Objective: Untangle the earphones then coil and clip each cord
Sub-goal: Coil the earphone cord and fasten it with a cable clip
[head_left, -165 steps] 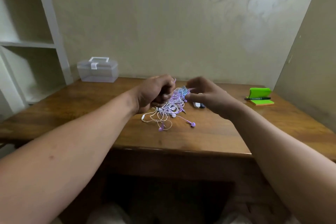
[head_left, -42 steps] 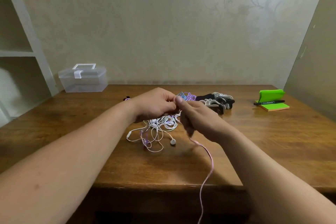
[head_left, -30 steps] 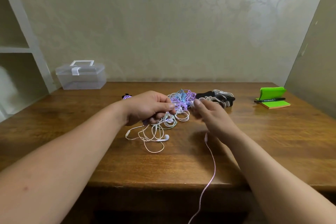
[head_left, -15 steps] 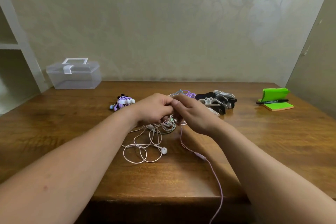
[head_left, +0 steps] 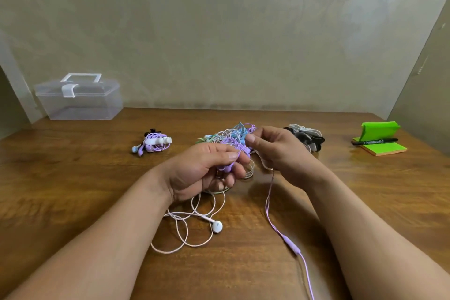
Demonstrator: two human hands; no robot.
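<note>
A tangle of purple, white and blue earphone cords (head_left: pixel 231 136) lies in the middle of the wooden table (head_left: pixel 73 190). My left hand (head_left: pixel 202 170) grips purple earbuds and cord pulled from it. My right hand (head_left: pixel 275 151) pinches a purple cord just right of the left. From the right hand a purple cord with an inline remote (head_left: pixel 291 245) runs over the table's near edge. White earphone loops with one earbud (head_left: pixel 216 226) lie below my left hand. A coiled, clipped purple pair (head_left: pixel 153 144) sits to the left.
A pile of black and white clips (head_left: pixel 306 137) lies right of the tangle. A clear plastic box (head_left: pixel 79 97) stands at the back left. Green sticky notes (head_left: pixel 379 147) with a black marker (head_left: pixel 375 141) sit at the far right.
My hands have drawn slightly apart and lifted, and the purple earbuds now show in my left hand. The purple cord has slid further onto the table. The view has shifted left.
</note>
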